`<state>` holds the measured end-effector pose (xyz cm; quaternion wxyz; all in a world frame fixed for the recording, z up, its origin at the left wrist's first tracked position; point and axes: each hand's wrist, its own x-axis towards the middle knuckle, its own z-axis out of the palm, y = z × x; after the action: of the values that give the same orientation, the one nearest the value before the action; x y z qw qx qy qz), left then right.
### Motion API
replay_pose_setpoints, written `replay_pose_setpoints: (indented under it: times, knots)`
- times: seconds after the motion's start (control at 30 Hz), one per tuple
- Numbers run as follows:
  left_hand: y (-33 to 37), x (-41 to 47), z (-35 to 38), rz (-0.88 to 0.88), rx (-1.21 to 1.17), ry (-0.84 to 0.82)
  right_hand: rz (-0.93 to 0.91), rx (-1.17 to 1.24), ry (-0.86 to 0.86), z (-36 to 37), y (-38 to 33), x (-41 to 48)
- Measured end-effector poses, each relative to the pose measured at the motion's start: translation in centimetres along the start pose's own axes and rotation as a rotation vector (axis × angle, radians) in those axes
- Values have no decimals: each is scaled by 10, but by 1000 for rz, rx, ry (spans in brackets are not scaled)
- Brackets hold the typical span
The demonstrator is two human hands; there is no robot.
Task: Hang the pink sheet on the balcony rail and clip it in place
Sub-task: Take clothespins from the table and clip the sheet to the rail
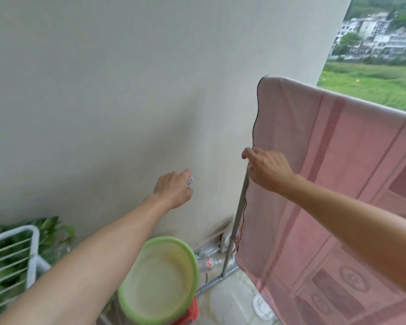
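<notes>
By the post (239,214), right hand (265,168) pinches sheet (338,184) edge; left hand (174,188) grips clip (191,180); best clamp edge onto post.

Only two arms and hands of the person show. The left hand (174,188) and the right hand (265,168) are bare, and so are both wrists. Each forearm is bare along its whole visible length, up to the frame edge, slim and smooth. The fingernails are too blurred to make out.
</notes>
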<state>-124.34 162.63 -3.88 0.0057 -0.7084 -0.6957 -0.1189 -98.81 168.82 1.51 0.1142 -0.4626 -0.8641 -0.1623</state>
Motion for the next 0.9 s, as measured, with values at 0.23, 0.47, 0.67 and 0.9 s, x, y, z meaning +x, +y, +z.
replay_pose_setpoints:
  times: [0.23,0.47,0.67,0.9]
  knots:
    - [33,131,-8,-37,-295,62,9,-97,228,-85,60,126]
    - [72,212,-9,47,-866,-76,334,-87,36,-129,111,183]
    - [111,252,-11,190,-1119,-206,487,186,-93,-117,129,181]
    - [104,279,-12,277,-1210,-206,537,136,11,-115,119,197]
